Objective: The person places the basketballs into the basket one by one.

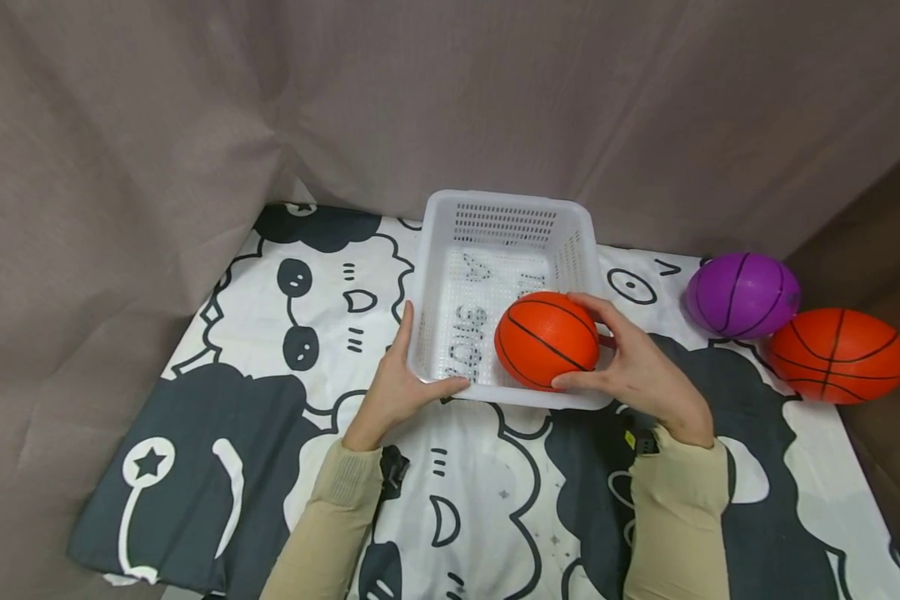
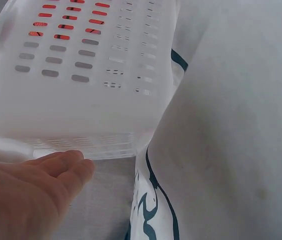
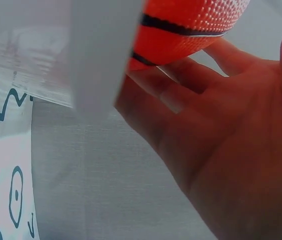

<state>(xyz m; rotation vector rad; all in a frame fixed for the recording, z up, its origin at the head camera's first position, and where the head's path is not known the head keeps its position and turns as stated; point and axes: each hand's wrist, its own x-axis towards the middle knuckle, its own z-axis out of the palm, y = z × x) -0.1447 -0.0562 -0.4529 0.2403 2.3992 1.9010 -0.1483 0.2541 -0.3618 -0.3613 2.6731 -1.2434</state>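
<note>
A white plastic basket (image 1: pixel 437 250) with slotted walls stands on the patterned cloth. An orange basketball (image 1: pixel 546 340) with black lines sits at its near right, partly inside the rim. My right hand (image 1: pixel 637 367) grips this ball from the right, thumb on the near side and fingers on the far side. In the right wrist view those fingers (image 3: pixel 181 80) reach behind the basket's wall to the ball. My left hand (image 1: pixel 401 387) touches the basket's near left corner, its thumb along the near rim and fingers extended against the left outer wall (image 2: pixel 71 110).
Right of the basket, a purple ball (image 1: pixel 742 296) lies against another orange basketball (image 1: pixel 836 356) near the cloth's right edge. The black, white and grey cartoon cloth (image 1: pixel 450 500) covers the surface. Brownish-grey fabric (image 1: pixel 435 92) hangs behind and at the left.
</note>
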